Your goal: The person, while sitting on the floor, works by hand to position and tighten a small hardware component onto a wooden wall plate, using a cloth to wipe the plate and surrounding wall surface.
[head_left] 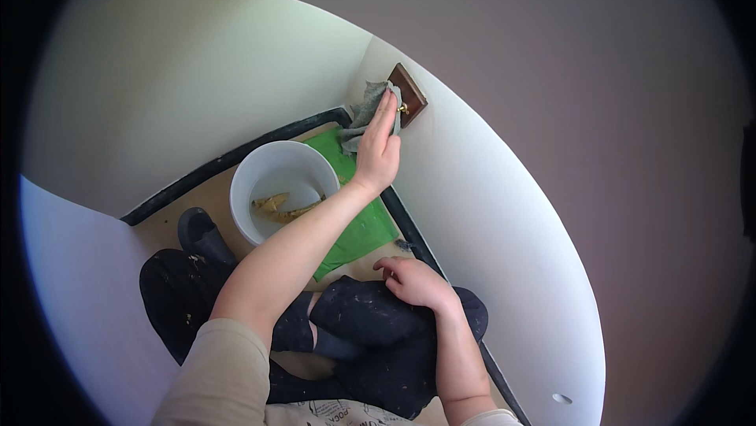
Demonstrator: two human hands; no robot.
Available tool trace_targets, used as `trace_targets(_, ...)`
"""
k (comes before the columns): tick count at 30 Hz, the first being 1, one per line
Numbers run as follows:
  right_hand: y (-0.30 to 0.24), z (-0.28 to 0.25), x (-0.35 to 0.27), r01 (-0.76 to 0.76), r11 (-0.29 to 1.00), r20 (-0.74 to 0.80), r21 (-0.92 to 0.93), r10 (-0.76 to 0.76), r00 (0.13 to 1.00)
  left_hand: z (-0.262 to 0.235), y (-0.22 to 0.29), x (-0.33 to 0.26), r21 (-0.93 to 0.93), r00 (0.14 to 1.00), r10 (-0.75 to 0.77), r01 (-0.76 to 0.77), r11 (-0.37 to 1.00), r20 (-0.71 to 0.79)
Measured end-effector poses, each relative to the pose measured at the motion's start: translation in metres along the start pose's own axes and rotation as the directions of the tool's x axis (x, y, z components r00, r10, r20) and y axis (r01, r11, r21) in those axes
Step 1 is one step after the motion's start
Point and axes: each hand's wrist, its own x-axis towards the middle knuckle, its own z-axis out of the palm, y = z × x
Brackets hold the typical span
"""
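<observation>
My left hand point(378, 146) reaches out to the white wall and presses a grey cloth point(364, 115) against it, fingers flat. The cloth lies beside a small brown wooden plate point(409, 91) with a brass knob point(403, 109) fixed to the wall. My right hand point(415, 280) rests on my knee in dark, paint-flecked trousers point(370, 331), fingers loosely bent and holding nothing. I sit on the floor in a corner.
A white bucket point(246, 190) stands on the floor under my left forearm, with yellowish scraps point(276, 205) at its bottom. A green sheet point(366, 229) lies by the black baseboard point(236, 157). A dark shoe point(201, 233) sits left of the bucket.
</observation>
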Motion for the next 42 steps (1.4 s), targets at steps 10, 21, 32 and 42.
trace_targets(10, -0.002, 0.004, 0.002, 0.019, 1.0, -0.01, 0.007, -0.019, 1.0, -0.04, 0.002, 0.047, 0.324, 0.961, 0.273, -0.245, 0.914, -0.043)
trace_targets(21, -0.001, 0.005, 0.002, 0.021, 1.0, -0.003, -0.006, -0.021, 1.0, -0.061, 0.062, 0.066, 0.378, 0.794, 0.554, -0.607, 0.699, 0.249)
trace_targets(32, 0.0, 0.006, -0.001, 0.028, 0.999, -0.05, 0.037, -0.027, 0.998, -0.025, 0.052, 0.04, 0.449, 0.816, 0.569, -0.474, 0.757, -0.098)
trace_targets(42, -0.003, 0.008, -0.002, 0.029, 0.999, -0.04, 0.027, -0.028, 0.999, -0.034, 0.046, 0.048, 0.515, 0.681, 0.727, -0.656, 0.552, 0.087)
